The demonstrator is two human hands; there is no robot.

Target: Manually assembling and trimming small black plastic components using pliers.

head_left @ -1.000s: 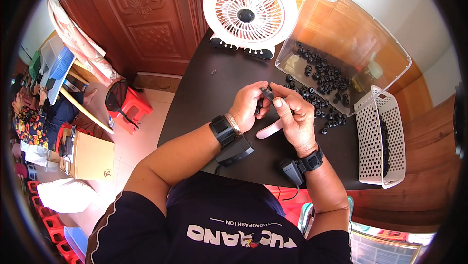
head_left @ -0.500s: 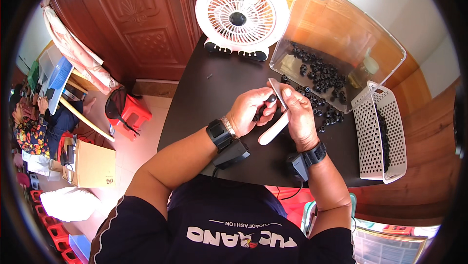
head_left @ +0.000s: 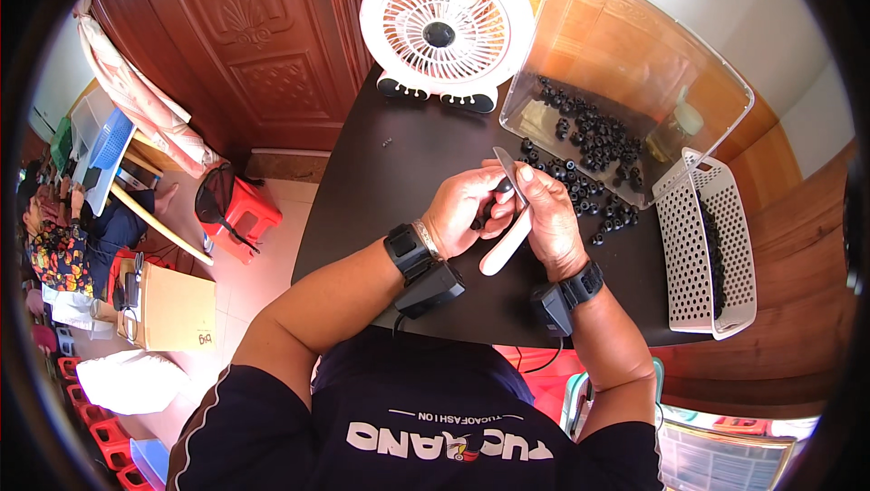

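Over the dark table, my right hand (head_left: 553, 224) is closed round a small knife (head_left: 506, 249) with a pale pink handle. Its flat blade (head_left: 507, 168) points away from me and passes beside my left fingertips. Pinched in my left hand (head_left: 460, 207) is a small round black part (head_left: 503, 185); more black shows under the curled fingers, though how many pieces is hidden. The blade lies right by the pinched part; whether they touch I cannot tell. To the right of my hands many similar black parts (head_left: 594, 190) lie scattered on the table.
A clear plastic box (head_left: 739, 97) lies tipped with its open side toward me, black parts inside. Right of it stands a perforated white basket (head_left: 684, 264) with dark contents. A white fan (head_left: 439, 33) stands at the back. Far left, another person (head_left: 68, 237) sits near a red stool (head_left: 249, 215).
The knife blade has turned and shifted slightly, now showing a darker face beside the black part. My right thumb has moved a little along the blade. The left hand keeps its pinch.
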